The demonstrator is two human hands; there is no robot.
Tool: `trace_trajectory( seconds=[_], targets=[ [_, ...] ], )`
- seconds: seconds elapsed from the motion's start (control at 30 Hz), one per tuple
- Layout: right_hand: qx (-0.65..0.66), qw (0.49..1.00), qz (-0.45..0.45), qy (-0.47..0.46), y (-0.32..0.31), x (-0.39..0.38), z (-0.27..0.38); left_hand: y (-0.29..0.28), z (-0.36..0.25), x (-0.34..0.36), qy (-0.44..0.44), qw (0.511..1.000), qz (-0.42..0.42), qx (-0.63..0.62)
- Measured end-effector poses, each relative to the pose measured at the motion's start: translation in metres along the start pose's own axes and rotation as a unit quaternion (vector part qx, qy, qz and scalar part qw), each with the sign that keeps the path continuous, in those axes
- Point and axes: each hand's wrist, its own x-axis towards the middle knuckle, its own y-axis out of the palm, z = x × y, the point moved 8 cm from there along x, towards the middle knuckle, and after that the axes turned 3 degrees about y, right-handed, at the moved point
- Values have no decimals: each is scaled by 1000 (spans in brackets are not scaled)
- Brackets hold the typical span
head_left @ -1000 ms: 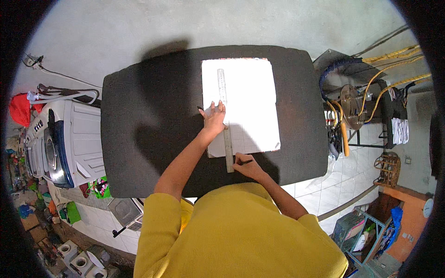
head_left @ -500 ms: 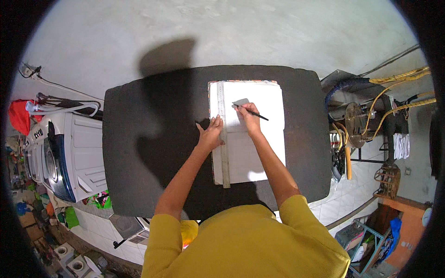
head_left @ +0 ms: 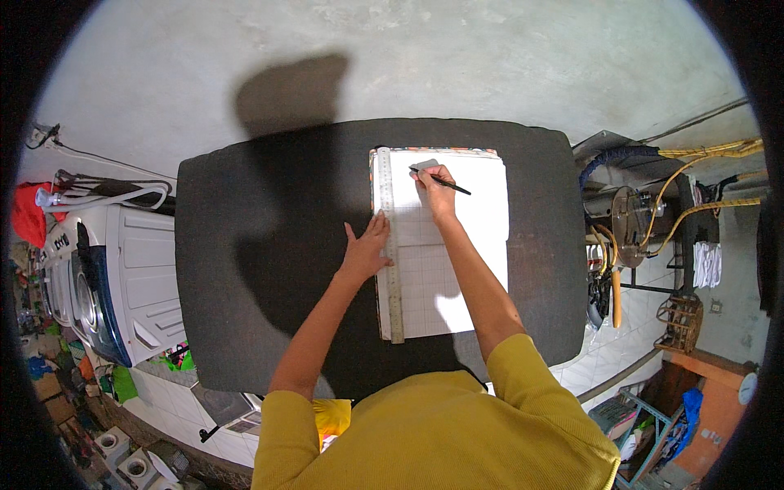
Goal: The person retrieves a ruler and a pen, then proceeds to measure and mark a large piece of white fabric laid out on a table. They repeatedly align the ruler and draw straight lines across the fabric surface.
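On the dark table lies an open notebook (head_left: 457, 302) with white pages, its upper sheet brightly lit and grid lines showing lower down. A long, pale see-through ruler (head_left: 395, 298) runs top to bottom along the notebook's left edge, its lower end sticking out past the page. My left hand (head_left: 367, 249) rests with spread fingers against the ruler's left side, the fingertips on it. In my right hand (head_left: 438, 189), a black pen (head_left: 456, 186) is pinched over the upper page. Its tip points up and left, and whether it touches the paper I cannot tell.
The dark-covered table (head_left: 269, 327) meets a pale wall (head_left: 490, 65) at the back. A white washing machine (head_left: 143, 273) stands on the left. To the right are a fan (head_left: 627, 224), yellow cables (head_left: 682, 214) and a wooden-handled thing (head_left: 616, 298).
The ruler has shifted slightly left on the notebook, and my left hand has moved with it. My right hand with the pen is a little nearer the page's top. The view has tilted slightly.
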Motion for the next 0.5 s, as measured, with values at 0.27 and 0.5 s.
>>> trace_trajectory(
  seconds=[0.27, 0.5],
  targets=[
    [-21, 1000, -7, 12, -1, 2, -3, -1, 3, -2, 0, 1000, 9, 8],
    [-22, 1000, -8, 20, -1, 1, -3, 4, 3, -9, 0, 999, 26, 46]
  ],
)
